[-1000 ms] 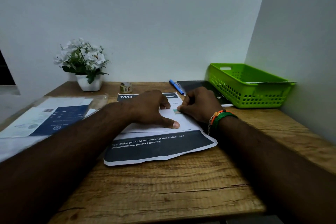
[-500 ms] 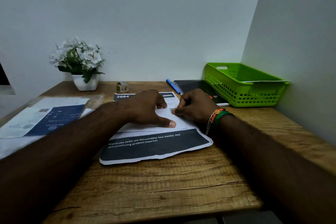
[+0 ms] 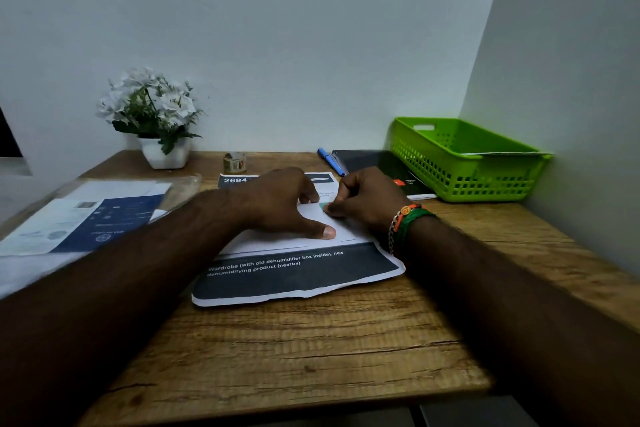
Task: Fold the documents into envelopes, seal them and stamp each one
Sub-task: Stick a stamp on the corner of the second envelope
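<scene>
We read "2684" and "Wardrobe (with old dehumidifier box inside), new dehumidifying product (nearby)" on the dark printed sheet (image 3: 298,274) at desk centre. On it the white paper envelope (image 3: 294,236): left hand (image 3: 277,204) presses flat, fingers spread; right hand (image 3: 367,201), fingers curled, pinches small green stamp (image 3: 323,207). Vs 0.5 s ago, hands unchanged.

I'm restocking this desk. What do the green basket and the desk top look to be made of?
Green basket: looks like moulded plastic, glossy, with a regular lattice of holes in its walls and a cut-out handle. Desk top: wood or a wood-look laminate; brown grain and dark crack lines show, matte. Which of the two is unclear.
</scene>
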The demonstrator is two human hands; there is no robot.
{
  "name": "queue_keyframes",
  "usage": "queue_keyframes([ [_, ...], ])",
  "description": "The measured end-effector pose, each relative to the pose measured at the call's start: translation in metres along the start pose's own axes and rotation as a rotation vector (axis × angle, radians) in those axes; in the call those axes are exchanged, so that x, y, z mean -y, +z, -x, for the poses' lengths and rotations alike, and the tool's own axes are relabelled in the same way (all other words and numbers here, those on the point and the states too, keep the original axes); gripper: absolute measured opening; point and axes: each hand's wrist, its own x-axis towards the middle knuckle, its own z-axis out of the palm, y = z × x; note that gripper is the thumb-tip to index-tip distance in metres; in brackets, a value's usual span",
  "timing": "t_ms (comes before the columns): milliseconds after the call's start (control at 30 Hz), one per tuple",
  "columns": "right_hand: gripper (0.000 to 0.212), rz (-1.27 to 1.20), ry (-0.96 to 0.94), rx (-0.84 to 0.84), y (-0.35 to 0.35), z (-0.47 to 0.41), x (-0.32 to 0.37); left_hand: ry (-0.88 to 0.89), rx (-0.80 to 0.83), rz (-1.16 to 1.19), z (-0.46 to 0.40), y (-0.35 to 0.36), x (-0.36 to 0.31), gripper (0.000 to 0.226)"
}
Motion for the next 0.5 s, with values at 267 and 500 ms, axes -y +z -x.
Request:
queue_keyframes([
  [267,0.023,0.0,-0.032,0.055,0.001,-0.001,0.001,0.004,-0.001,-0.01,0.002,-0.001,-0.002,0.074],
  [500,0.031,-0.261,0.091,-0.039,-0.008,-0.006,-0.009,0.006,0.001,-0.016,0.001,-0.001,-0.001,0.076],
])
